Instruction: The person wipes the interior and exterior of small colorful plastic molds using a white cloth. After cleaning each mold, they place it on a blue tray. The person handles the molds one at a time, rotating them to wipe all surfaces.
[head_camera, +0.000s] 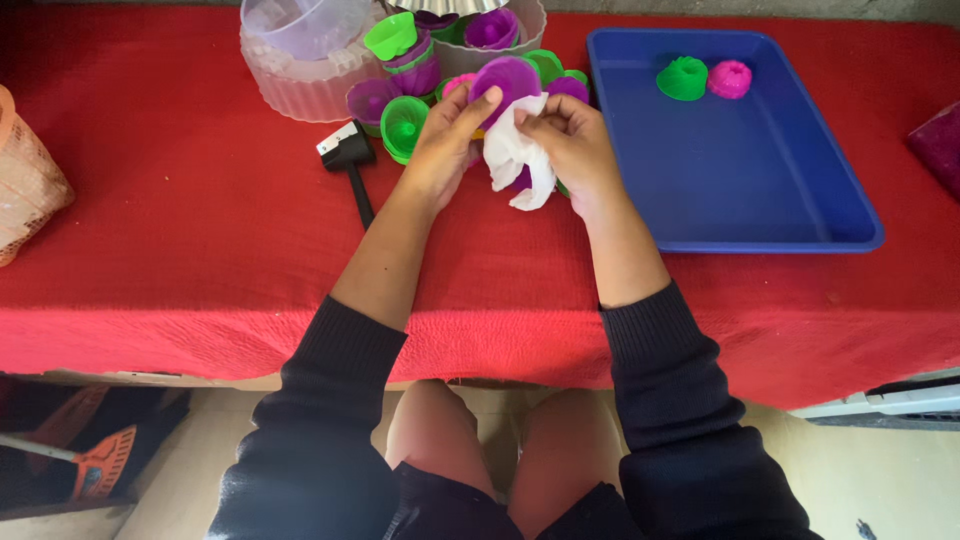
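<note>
Purple mould cup and white cloth, upper centre of frame.
I see left hand fingers gripping the cup, right hand fingers pinching the cloth.

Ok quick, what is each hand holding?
Left hand: closed on a purple cup.
Right hand: closed on a white cloth.

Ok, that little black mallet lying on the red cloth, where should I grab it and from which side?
Probably by the thin handle of the black mallet, coming from above on its near end. The handle runs from the head toward the table's near edge and lies flat and bare on the red cloth. The head sits close to the green cup and the left hand, so that end is crowded.
</note>
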